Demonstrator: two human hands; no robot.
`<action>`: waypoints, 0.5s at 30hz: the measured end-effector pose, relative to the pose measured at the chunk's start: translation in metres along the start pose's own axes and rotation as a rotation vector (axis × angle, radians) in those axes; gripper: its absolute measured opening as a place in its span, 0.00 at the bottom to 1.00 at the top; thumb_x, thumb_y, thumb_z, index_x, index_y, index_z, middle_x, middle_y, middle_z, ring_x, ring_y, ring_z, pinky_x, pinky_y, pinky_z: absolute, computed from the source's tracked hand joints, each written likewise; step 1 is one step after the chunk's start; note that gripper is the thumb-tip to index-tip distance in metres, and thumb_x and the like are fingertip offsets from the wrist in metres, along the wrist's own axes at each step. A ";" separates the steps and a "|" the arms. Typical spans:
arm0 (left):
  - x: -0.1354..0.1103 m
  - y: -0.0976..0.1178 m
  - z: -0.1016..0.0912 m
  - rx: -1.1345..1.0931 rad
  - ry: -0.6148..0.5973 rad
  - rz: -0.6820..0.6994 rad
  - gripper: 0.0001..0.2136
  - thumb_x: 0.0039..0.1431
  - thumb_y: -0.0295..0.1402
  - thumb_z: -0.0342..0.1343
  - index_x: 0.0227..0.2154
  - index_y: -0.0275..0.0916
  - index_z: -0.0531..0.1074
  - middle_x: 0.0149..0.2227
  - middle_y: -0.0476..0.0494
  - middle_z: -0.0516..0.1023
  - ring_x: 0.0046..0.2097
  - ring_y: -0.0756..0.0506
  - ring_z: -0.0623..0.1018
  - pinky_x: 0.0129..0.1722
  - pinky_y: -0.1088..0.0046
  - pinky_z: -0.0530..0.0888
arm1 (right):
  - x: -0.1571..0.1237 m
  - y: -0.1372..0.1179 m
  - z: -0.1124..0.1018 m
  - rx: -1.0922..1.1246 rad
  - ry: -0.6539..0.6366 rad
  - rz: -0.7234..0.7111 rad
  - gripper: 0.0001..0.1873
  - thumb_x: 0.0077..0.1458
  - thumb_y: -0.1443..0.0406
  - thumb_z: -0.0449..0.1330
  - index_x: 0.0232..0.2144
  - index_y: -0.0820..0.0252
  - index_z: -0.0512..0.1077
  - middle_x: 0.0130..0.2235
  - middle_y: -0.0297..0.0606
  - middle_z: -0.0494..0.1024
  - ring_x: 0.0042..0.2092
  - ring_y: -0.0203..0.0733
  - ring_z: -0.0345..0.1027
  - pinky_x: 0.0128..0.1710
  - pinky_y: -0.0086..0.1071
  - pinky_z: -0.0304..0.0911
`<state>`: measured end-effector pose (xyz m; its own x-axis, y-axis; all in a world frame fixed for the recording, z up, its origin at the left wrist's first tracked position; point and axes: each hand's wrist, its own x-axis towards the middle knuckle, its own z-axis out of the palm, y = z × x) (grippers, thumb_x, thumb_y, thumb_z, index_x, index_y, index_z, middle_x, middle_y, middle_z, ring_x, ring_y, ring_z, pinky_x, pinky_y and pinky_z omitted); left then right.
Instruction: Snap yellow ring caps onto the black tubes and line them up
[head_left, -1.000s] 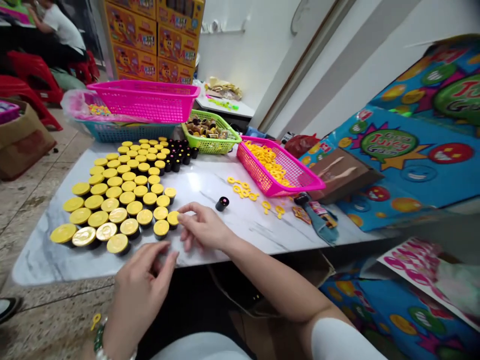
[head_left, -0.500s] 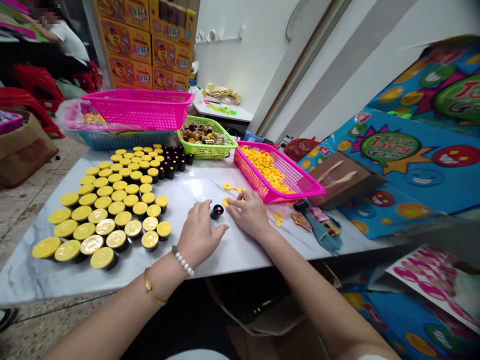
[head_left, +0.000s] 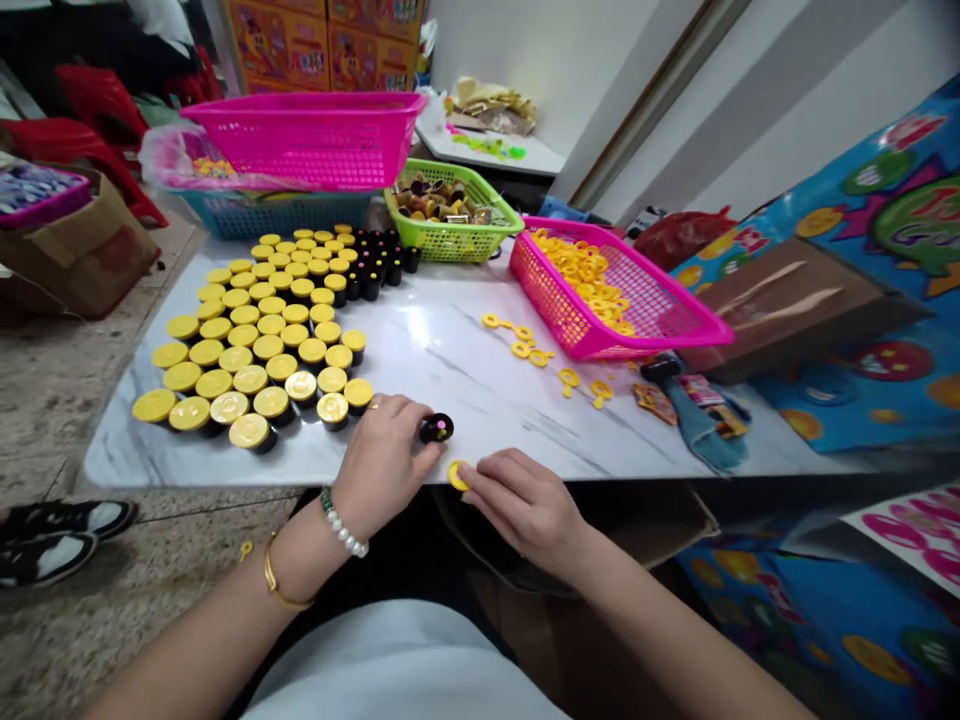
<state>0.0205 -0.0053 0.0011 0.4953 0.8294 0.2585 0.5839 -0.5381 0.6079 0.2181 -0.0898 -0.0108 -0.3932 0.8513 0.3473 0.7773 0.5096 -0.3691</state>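
Note:
My left hand (head_left: pixel 386 445) has its thumb and fingers closed round a small black cup (head_left: pixel 437 428), tilted so that pink and yellow bits show in its mouth. Between the fingertips of my right hand (head_left: pixel 525 500) is a small round yellow plastic piece (head_left: pixel 456 475), partly covered, at the table's front edge. The two hands are close together but apart. Several loose yellow ring-shaped pieces (head_left: pixel 568 381) lie on the marble-patterned table (head_left: pixel 442 345) beyond my right hand. Rows of black cups with yellow lids (head_left: pixel 251 378) stand left of my left hand.
A pink basket (head_left: pixel 675 300) holds more yellow ring pieces. Behind are a green basket (head_left: pixel 450 243) of small cups and a stacked pink basket (head_left: pixel 315 140). Small uncovered black cups (head_left: pixel 373 270) stand behind the lidded ones. A blue cloth-like item (head_left: pixel 701 425) lies at right.
My right hand has drawn back from the loose yellow pieces to the front edge with one in its fingers. My left hand has closed on the black cup. The view has tilted down.

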 end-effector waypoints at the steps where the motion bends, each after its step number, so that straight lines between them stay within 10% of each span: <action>1: -0.007 -0.002 0.000 -0.025 0.008 0.002 0.09 0.56 0.28 0.60 0.40 0.35 0.74 0.39 0.41 0.76 0.44 0.41 0.72 0.48 0.61 0.71 | 0.003 -0.004 0.001 0.075 0.031 0.018 0.14 0.62 0.66 0.56 0.48 0.54 0.76 0.37 0.44 0.77 0.38 0.47 0.71 0.38 0.41 0.71; 9: -0.019 -0.010 0.005 -0.084 0.063 0.020 0.10 0.56 0.30 0.61 0.41 0.36 0.76 0.37 0.43 0.77 0.41 0.42 0.73 0.45 0.63 0.71 | 0.054 -0.014 -0.009 0.465 0.122 0.554 0.13 0.58 0.57 0.61 0.38 0.59 0.78 0.25 0.34 0.75 0.22 0.35 0.66 0.23 0.30 0.66; 15: -0.021 -0.008 0.006 -0.043 0.030 0.013 0.07 0.57 0.31 0.61 0.39 0.37 0.77 0.36 0.44 0.75 0.40 0.42 0.71 0.43 0.64 0.71 | 0.061 -0.014 -0.007 0.502 0.118 0.522 0.11 0.54 0.59 0.65 0.37 0.59 0.79 0.29 0.36 0.77 0.21 0.31 0.65 0.21 0.29 0.63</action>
<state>0.0095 -0.0191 -0.0132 0.4833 0.8266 0.2885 0.5487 -0.5427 0.6359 0.1872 -0.0458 0.0216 0.0442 0.9941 0.0990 0.5195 0.0617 -0.8523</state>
